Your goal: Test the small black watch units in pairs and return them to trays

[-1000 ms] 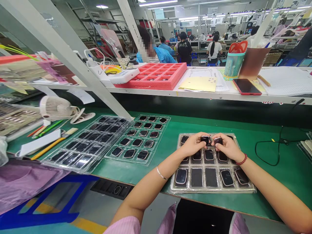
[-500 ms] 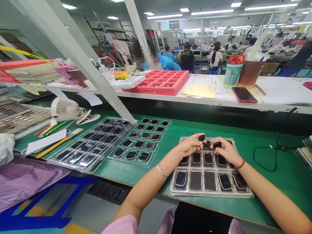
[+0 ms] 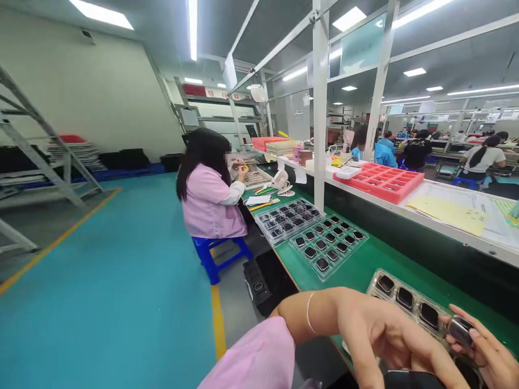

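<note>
My right hand (image 3: pixel 492 351), at the lower right edge, pinches a smartwatch body (image 3: pixel 460 328) with a dark glossy face and metal rim. In front of it, closer to the camera, my left hand (image 3: pixel 385 329) bends downward with curled fingers. A second smartwatch body (image 3: pixel 413 380), dark and rounded, shows under those fingers, cut off by the bottom edge. Both hands are over a clear plastic tray (image 3: pixel 371 286) whose pockets hold more smartwatch bodies (image 3: pixel 404 297). Much of this tray is hidden by my left hand and forearm.
Further left on the green bench lie a second clear tray (image 3: pixel 292 246) of watch bodies and a stack of filled trays (image 3: pixel 259 219). A white fan (image 3: pixel 280 179) stands beyond. A co-worker (image 3: pixel 211 189) sits on a blue stool (image 3: pixel 208 265). A shelf carries a red foam tray (image 3: pixel 399 194).
The view has swung left, bringing the aisle and seated co-worker into sight. My hands now appear at the lower right, each still with a smartwatch body; the left has turned downward.
</note>
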### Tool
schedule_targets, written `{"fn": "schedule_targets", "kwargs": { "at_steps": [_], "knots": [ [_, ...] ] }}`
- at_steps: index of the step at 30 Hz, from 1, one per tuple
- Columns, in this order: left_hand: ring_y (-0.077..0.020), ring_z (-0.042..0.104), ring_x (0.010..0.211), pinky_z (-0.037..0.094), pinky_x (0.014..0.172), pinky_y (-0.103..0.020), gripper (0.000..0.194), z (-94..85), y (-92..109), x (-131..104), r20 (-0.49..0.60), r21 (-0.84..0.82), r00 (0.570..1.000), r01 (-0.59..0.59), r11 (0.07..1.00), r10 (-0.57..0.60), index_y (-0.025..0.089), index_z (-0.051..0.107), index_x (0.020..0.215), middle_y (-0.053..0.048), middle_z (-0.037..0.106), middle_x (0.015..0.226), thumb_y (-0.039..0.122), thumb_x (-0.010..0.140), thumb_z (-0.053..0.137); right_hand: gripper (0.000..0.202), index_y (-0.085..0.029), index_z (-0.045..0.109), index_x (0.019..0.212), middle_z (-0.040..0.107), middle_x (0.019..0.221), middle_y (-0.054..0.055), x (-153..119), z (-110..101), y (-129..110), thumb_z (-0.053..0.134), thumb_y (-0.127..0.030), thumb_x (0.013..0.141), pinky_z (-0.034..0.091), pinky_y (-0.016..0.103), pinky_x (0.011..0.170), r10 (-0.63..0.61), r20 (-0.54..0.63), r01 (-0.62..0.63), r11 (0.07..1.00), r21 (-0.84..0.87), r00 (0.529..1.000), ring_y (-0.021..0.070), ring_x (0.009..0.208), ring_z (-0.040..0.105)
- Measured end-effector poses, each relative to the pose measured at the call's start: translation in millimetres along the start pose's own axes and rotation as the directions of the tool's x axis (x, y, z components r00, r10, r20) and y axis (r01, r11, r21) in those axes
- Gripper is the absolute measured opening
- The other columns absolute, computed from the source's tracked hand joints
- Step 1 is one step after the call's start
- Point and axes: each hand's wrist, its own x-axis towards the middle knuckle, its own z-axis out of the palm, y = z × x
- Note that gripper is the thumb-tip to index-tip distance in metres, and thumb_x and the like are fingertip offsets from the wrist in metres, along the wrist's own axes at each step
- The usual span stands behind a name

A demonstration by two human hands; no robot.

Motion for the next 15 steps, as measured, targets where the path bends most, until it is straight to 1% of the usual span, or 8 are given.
{"fn": "schedule_targets", "kwargs": {
  "at_steps": [2,3,5,7,9,11,14,15],
  "knots": [
    [-0.024,0.067,0.083,0.053,0.072,-0.026,0.05,8.2,-0.2,-7.3,-0.002,0.03,0.998,-0.066,0.997,0.066,0.007,0.068,0.073,-0.013,0.066,0.09,0.045,0.044,0.082,0.049,-0.031,0.059,0.123,0.068,0.112,0.009,-0.9,1.1,-6.1,0.059,-0.051,0.078,0.06,0.041,0.072,0.022,0.025,-0.024,0.993,0.115,0.999,0.0316,0.089,0.068],
    [-0.0235,0.067,0.082,0.053,0.07,-0.026,0.051,13.7,1.2,-11.3,0.026,0.014,0.997,-0.07,0.997,0.069,0.006,0.068,0.077,-0.013,0.065,0.091,0.043,0.045,0.082,0.049,-0.03,0.059,0.124,0.068,0.114,0.009,-2.8,2.8,-12.1,0.058,-0.051,0.079,0.059,0.041,0.073,0.032,0.039,-0.038,0.986,0.163,0.999,0.0309,0.091,0.067],
    [-0.0219,0.066,0.078,0.052,0.069,-0.026,0.054,25.5,6.8,-18.3,0.086,-0.045,0.994,-0.063,0.997,0.066,0.006,0.067,0.085,-0.011,0.064,0.092,0.035,0.043,0.084,0.047,-0.028,0.059,0.123,0.065,0.117,0.01,-11.2,9.4,-30.5,0.059,-0.048,0.081,0.059,0.04,0.073,0.042,0.061,-0.056,0.97,0.238,0.997,0.0293,0.094,0.066],
    [-0.0189,0.065,0.073,0.052,0.067,-0.025,0.059,35.2,14.3,-23.2,0.068,-0.088,0.995,-0.066,0.994,0.072,0.005,0.067,0.092,-0.009,0.064,0.092,0.026,0.04,0.086,0.043,-0.028,0.059,0.122,0.061,0.121,0.011,-27.7,20.8,-56.3,0.059,-0.045,0.083,0.058,0.039,0.073,0.029,0.082,-0.052,0.953,0.298,0.996,0.0287,0.097,0.064],
    [-0.0158,0.063,0.066,0.051,0.062,-0.023,0.064,38.8,19.5,-26.1,-0.057,-0.105,0.995,-0.085,0.991,0.08,0.006,0.065,0.097,-0.008,0.064,0.087,0.022,0.039,0.087,0.037,-0.028,0.059,0.119,0.059,0.121,0.01,-53.9,36.8,-85.9,0.059,-0.041,0.084,0.058,0.038,0.072,-0.034,0.095,-0.002,0.936,0.352,0.995,0.0274,0.099,0.062],
    [-0.0138,0.061,0.057,0.05,0.052,-0.021,0.063,33.4,19.1,-27.2,-0.207,-0.128,0.972,-0.143,0.981,0.115,0.007,0.063,0.101,-0.006,0.064,0.075,0.029,0.046,0.086,0.035,-0.029,0.06,0.115,0.058,0.118,0.009,-87.4,56.1,-114.4,0.062,-0.04,0.083,0.057,0.034,0.069,-0.147,0.107,0.091,0.909,0.406,0.983,0.0244,0.093,0.063],
    [-0.0079,0.052,0.04,0.04,0.036,-0.015,0.059,11.5,7.0,-24.5,-0.333,-0.154,0.919,-0.275,0.949,0.212,0.014,0.061,0.107,-0.002,0.063,0.063,0.04,0.058,0.08,0.043,-0.029,0.062,0.105,0.06,0.104,0.007,-137.8,87.0,-148.3,0.077,-0.043,0.068,0.054,0.031,0.062,-0.239,0.293,0.076,0.877,0.474,0.926,0.0195,0.074,0.063],
    [-0.0062,0.049,0.037,0.038,0.035,-0.014,0.056,3.4,1.1,-22.3,-0.364,-0.157,0.904,-0.299,0.941,0.226,0.015,0.061,0.108,-0.001,0.062,0.062,0.041,0.061,0.078,0.043,-0.03,0.062,0.102,0.059,0.104,0.006,-151.4,96.3,-156.9,0.079,-0.044,0.065,0.054,0.031,0.064,-0.235,0.315,0.05,0.864,0.501,0.92,0.0181,0.073,0.063]
  ]
}}
